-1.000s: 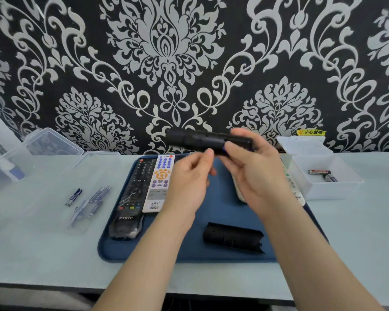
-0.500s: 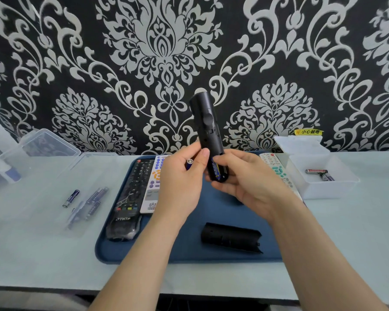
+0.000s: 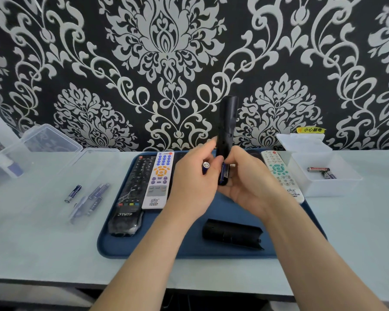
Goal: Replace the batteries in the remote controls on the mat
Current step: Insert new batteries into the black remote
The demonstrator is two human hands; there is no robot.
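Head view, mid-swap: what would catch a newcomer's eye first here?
The slim black remote control stands upright at centre above the dark blue mat, gripped at its lower end by the right hand, while the left hand beside it pinches a small blue battery. A long black curved cover lies loose on the mat's near side. Behind everything runs bold black-and-silver damask wallpaper.
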